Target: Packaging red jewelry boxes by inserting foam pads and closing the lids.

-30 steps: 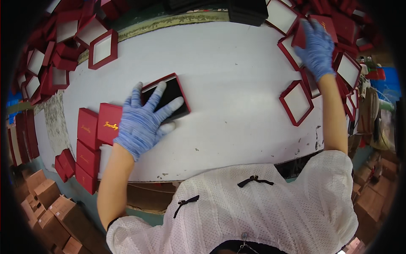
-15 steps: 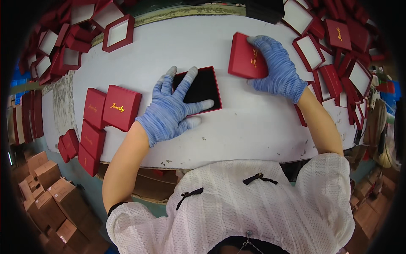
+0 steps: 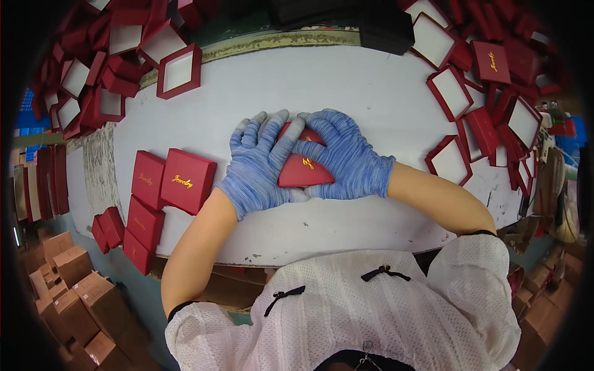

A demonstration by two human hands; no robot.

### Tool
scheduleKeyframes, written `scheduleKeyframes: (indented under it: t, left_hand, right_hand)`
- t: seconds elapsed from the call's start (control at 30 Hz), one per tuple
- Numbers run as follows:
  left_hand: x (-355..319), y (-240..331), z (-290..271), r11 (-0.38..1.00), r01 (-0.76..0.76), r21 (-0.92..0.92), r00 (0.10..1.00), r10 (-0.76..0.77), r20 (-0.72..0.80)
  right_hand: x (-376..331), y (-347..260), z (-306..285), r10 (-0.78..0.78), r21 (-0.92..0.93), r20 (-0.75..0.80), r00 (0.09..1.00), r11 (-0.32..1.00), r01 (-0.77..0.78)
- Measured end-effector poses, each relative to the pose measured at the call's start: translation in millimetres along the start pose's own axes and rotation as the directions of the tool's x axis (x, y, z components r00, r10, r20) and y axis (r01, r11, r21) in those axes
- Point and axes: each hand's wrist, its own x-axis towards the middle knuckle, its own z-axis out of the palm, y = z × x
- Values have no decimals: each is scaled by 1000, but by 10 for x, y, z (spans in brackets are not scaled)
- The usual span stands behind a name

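Note:
A red gift box (image 3: 303,172) with gold lettering on its lid lies on the white table in front of me. My left hand (image 3: 257,162), in a blue glove with pale fingertips, grips the box's left side. Against its right side is my right hand (image 3: 348,157), gloved alike, with its fingers over the top of the lid. Both hands hide most of the box, so how far the lid sits down over the base cannot be made out. Left of my left hand, a closed red box (image 3: 189,180) lies among several others.
Red box parts with white insides are heaped at the far left (image 3: 111,80) and along the right (image 3: 479,93). Black items (image 3: 387,31) stand behind the table's far edge. Brown cartons (image 3: 93,294) are stacked on the floor at the lower left.
My right hand has brought the red lid leftward onto the open box with the black inside. My left hand's fingers have shifted from over the opening to the box's left side.

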Motion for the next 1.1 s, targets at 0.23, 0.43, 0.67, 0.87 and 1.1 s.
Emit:
scheduleKeyframes:
  t: [0.23, 0.43, 0.67, 0.87, 1.1]
  left_hand:
    - [-487, -234, -562, 880, 332, 340, 908, -395, 137]
    - [-510, -678, -866, 853, 519, 49, 854, -520, -3]
    - [450, -1566, -224, 659, 715, 233, 699, -687, -198]
    - [503, -245, 0, 979, -49, -200, 959, -10, -282]
    - [298, -88, 118, 944, -222, -246, 971, 192, -142]
  right_hand:
    - [214, 1248, -647, 74, 130, -501, 862, 992, -10]
    - [210, 1878, -885, 510, -137, -347, 787, 803, -581]
    - [251, 1136, -1070, 38, -98, -760, 649, 980, -172]
    - [244, 501, -406, -207, -387, -287, 935, 918, 85]
    - [-16, 314, -429, -234, 79, -162, 959, 965, 249]
